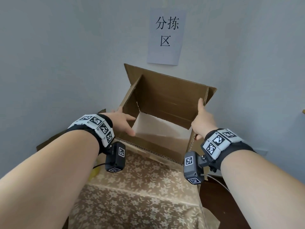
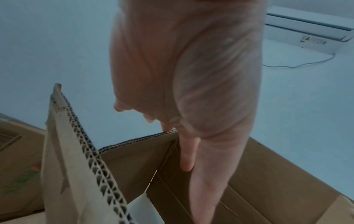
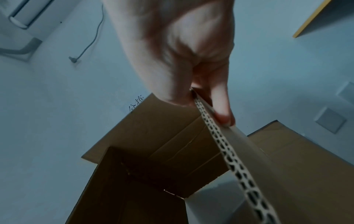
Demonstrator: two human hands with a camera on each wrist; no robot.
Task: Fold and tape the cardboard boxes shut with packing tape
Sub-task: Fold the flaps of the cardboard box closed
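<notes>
Fingers [image 3: 222, 106] of the right hand [image 1: 202, 120] pinch the box's [image 1: 165, 103] right side panel at its top edge, thumb inside, the rest outside, corrugated edge running between them. The left hand [image 1: 123, 120] takes the opposite panel: its thumb lies loosely extended inside the opening, other fingers reach over the outside, so it seems to clasp the edge lightly; how tightly, I cannot tell. The box stands between the two hands, open top facing up and toward the person, its far flap [image 1: 137, 71] raised against the wall [image 1: 66, 55] beyond the fingertips, something white showing at the bottom inside. It rests on a cloth [image 1: 140, 195] with a flower print, below the wrists. Double-wall cardboard like this should be light and stiff, though an open shell racks easily, so holding the two side panels near their upper edges, as now, looks the sound place to steady it; flaps should bend cleanly only along their scored creases. A paper sign [image 1: 166, 35] hangs on the wall above the box. No tape is in view.
</notes>
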